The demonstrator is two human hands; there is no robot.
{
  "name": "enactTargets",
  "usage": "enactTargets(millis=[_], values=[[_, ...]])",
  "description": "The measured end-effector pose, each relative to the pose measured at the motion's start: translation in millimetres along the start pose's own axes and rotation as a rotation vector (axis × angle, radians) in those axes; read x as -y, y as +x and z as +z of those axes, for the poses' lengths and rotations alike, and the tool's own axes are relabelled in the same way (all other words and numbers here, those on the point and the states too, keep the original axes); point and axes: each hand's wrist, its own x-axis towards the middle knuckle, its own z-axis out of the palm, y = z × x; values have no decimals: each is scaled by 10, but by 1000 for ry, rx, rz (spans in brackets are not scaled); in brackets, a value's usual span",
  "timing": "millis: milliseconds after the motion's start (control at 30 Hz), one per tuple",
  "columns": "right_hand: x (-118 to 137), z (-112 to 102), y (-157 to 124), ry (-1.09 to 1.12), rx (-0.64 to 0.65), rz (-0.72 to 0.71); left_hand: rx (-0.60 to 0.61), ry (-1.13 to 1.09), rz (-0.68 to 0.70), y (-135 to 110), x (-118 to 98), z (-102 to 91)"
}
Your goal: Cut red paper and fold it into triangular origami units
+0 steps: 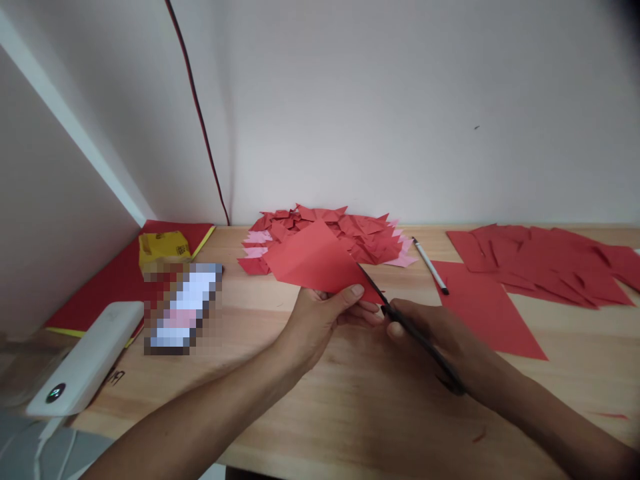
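Note:
A sheet of red paper (315, 257) is pinched in my left hand (335, 310), thumb on top and fingers beneath. My right hand (430, 333) grips black scissors (423, 340), whose blades meet the paper's right edge close to my left fingertips. Behind the held sheet lies a heap of cut red and pink paper pieces (370, 233) with pointed ends. To the right of my right hand, a flat red sheet (495, 313) rests on the table.
Several red sheets (540, 260) lie in a loose pile at the right. A white pen (430, 263) touches the flat sheet. On the left are a phone (187, 310), a white power bank (87, 360) with a cable, and a yellow packet (164, 248). A wall (400, 113) closes off the wooden table's (350, 413) back.

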Motion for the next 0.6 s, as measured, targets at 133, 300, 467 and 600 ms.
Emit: enactTargets(millis=[133, 300, 467, 600], values=[[-6, 15, 3, 5, -28, 5, -6, -2, -1, -2, -2, 0], [-3, 36, -2, 29, -45, 44, -13, 0, 0, 3, -13, 3], [9, 31, -6, 51, -57, 85, 29, -2, 19, -2, -18, 11], [28, 17, -9, 96, -71, 114, 7, -75, 95, 25, -41, 4]])
